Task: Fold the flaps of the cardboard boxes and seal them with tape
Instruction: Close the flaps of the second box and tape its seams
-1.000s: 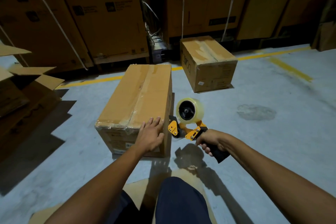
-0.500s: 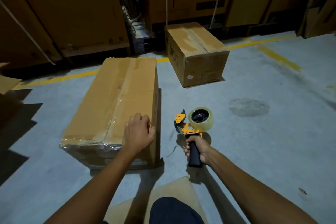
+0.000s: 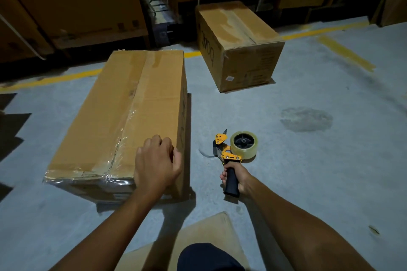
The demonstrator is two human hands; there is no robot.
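A long cardboard box [image 3: 105,116] lies on the floor in front of me, its flaps folded flat and clear tape running along the top seam and over the near edge. My left hand [image 3: 157,164] rests on the box's near right corner with curled fingers, holding nothing. To the right of the box, my right hand [image 3: 234,177] grips the black handle of an orange tape dispenser [image 3: 233,149], whose clear tape roll rests on the concrete floor. A second taped box [image 3: 237,46] stands further back on the right.
Large stacked cartons [image 3: 66,2] line the back wall behind a yellow floor line [image 3: 50,80]. A flat piece of cardboard [image 3: 198,240] lies under my knee at the bottom. A dark stain [image 3: 306,119] marks the concrete on the right.
My right hand lowered the tape dispenser from mid-air down to the floor. My left hand's fingers curled on the box corner. My view moved closer and to the right.
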